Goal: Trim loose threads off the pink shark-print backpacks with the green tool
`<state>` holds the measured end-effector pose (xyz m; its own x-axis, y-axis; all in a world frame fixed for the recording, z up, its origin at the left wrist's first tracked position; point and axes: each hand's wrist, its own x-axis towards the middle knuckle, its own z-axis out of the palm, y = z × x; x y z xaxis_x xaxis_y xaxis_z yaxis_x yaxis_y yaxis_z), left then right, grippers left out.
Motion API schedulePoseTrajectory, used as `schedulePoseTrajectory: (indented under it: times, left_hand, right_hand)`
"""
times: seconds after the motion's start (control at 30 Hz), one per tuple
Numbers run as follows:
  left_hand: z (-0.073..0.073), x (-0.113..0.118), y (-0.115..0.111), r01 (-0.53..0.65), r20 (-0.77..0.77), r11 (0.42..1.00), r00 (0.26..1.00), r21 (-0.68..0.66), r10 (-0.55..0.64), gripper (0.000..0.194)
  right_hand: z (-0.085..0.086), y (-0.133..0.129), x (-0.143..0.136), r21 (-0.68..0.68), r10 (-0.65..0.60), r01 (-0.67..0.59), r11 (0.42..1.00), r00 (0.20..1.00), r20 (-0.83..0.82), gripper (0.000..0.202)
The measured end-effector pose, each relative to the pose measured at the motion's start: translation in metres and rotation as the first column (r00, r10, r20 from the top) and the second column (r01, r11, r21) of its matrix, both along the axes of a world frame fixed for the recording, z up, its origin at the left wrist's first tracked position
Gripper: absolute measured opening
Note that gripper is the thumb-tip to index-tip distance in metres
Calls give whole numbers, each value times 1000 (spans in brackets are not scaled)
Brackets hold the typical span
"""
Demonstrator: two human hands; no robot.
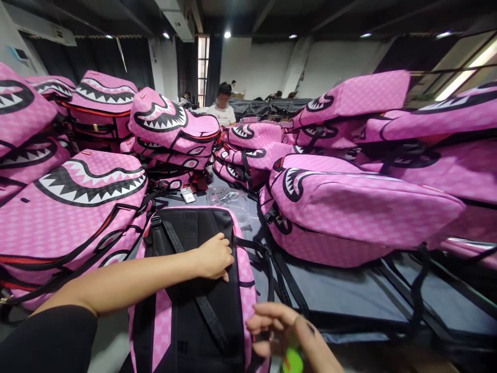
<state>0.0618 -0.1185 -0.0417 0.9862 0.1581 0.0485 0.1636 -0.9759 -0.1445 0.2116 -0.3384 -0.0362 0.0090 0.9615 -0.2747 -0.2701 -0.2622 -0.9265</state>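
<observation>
A pink backpack (163, 316) lies with its black back panel and straps facing up, close in front of me. Across that panel reaches my left arm, and my left hand (216, 257) is closed at the panel's right side, its fingers curled down on something I cannot make out. Low at the backpack's right edge is my right hand (287, 329), slightly blurred, with fingers apart and curved. A bright green object (292, 359) shows below its palm; whether the hand touches it is unclear. Black straps trail from the backpack's right side.
Stacked pink backpacks with shark mouths stand at the left (77, 223) and right (368, 207). More piles sit further back. A clear plastic bag (229, 199) and a white tag (188, 195) lie on the grey table (349, 295). A person (222, 109) is beyond the piles.
</observation>
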Motion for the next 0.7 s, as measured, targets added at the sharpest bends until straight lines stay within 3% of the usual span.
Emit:
schedulePoseTrajectory:
  times: [0.07, 0.13, 0.27, 0.4, 0.47, 0.6, 0.7]
  left_hand:
    - [-1, -4, -1, -4, -11, 1000, 1000, -20, 4, 42]
    - [-3, -11, -1, -7, 4, 999, 1000, -38, 7, 43]
    - [-9, -24, 0, -23, 101, 998, 994, -63, 29, 41]
    - [-11, -30, 3, -52, 144, 989, 987, -135, 71, 37]
    - [-11, -31, 1, -90, 166, 989, 980, -119, 109, 34]
    - [-5, -31, -1, -162, 187, 984, 967, -70, 172, 39]
    - [1, -32, 5, -161, 141, 984, 975, -78, 170, 51]
  right_hand:
    - [16, 24, -12, 40, -73, 83, 996, 973, -218, 78]
    - [17, 51, -24, 48, -150, 180, 983, 920, -362, 81]
    - [-10, 86, -36, 22, -367, 421, 907, 814, -449, 92]
    - [-40, 83, -22, 2, -524, 554, 832, 788, -322, 92]
    - [-50, 76, -13, 17, -596, 619, 786, 763, -251, 82]
    - [-58, 70, -13, 107, -567, 563, 819, 823, 10, 51]
    - [-57, 73, -24, 219, -621, 581, 784, 736, 271, 40]
